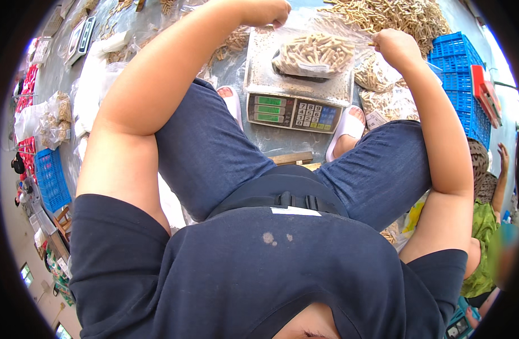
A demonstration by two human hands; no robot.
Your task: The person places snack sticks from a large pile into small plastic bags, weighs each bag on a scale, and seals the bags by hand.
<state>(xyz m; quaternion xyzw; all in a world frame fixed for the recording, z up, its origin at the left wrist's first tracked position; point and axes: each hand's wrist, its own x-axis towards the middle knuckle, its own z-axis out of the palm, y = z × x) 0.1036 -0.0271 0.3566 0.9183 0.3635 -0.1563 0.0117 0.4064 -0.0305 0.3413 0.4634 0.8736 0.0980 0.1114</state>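
A clear plastic bag [316, 53] filled with pale, short-cut root or stem pieces rests on the metal platter of a digital weighing scale [299, 91]. Its loose mouth spreads toward both my hands. At the bag's upper left, my left hand [270, 12] has its fingers curled against the film, partly cut off by the top of the view. My right hand [395, 45] pinches the bag's upper right edge, with a small brownish bit at the fingertips. Green displays and a keypad face me on the scale, which stands on the floor between my feet.
A heap of cut pieces [395, 19] lies beyond my right hand. Filled bags [382, 99] lie right of the scale. Blue plastic crates [458, 80] stand farther right, near a person in green [482, 245]. White plastic sacks [92, 80] and another scale [80, 41] are at left.
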